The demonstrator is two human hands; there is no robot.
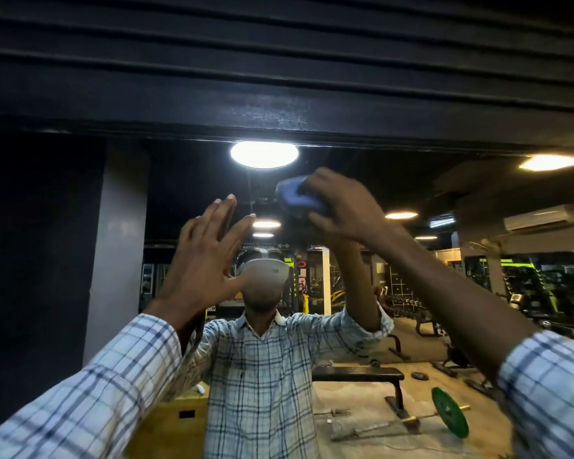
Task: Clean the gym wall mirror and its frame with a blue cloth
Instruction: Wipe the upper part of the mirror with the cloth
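Blue cloth (297, 195), bunched in the right hand (342, 207), presses the mirror (179, 180) just under the frame (279, 120); the left hand (203, 260), fingers spread, likely steadies the reach.

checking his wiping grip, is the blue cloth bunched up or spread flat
Bunched: the blue cloth is a wad gripped in the right hand.
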